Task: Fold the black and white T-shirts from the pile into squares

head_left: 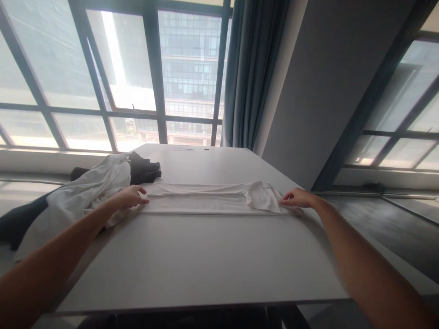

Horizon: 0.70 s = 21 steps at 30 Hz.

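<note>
A white garment [206, 201], likely a shirt, lies on the white table [206, 260], folded into a long strip running left to right. Near its right end a smaller piece of the cloth [262, 197], perhaps a sleeve, is turned over on top. My left hand [130, 197] is at the strip's left end, thumb and fingers apart, with the fingertips close to the cloth. At the opposite end, my right hand [297, 198] has its fingertips pinched together on the edge of the cloth.
A heap of white clothing [99, 180] and dark clothing [146, 168] lies along the table's left side, hanging over the edge. Behind the table stand windows [190, 68] and a blue-grey curtain [248, 73]. A thick grey pillar [329, 91] rises at the right.
</note>
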Each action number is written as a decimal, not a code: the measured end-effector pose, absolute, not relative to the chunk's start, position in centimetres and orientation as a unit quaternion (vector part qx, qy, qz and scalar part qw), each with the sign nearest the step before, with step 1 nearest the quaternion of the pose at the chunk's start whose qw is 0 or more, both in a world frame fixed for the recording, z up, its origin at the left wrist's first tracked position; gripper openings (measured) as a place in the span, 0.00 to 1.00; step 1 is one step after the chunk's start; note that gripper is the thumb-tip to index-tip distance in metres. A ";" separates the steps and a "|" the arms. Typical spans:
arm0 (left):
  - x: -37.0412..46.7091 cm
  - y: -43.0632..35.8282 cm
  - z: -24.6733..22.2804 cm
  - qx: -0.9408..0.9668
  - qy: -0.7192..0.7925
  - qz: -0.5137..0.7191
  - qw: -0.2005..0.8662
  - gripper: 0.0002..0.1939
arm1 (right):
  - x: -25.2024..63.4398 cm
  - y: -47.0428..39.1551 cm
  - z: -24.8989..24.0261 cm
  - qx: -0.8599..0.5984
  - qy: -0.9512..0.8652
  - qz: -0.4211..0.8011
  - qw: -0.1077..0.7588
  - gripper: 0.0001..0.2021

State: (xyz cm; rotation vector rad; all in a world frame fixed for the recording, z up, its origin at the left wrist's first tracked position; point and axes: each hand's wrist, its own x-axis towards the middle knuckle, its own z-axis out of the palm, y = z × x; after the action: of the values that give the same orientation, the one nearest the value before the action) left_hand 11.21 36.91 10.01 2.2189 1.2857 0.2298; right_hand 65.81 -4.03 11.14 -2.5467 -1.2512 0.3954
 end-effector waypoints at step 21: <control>8.2 35.2 10.5 0.778 0.402 0.139 0.462 0.34 | 63.5 -7.8 11.4 -0.812 -0.400 0.194 0.378 0.38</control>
State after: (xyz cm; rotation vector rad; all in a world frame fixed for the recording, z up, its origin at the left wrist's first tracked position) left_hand 8.24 35.17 10.45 1.9134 0.9876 0.3423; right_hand 63.50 -7.78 11.39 -2.0753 -1.0215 0.4962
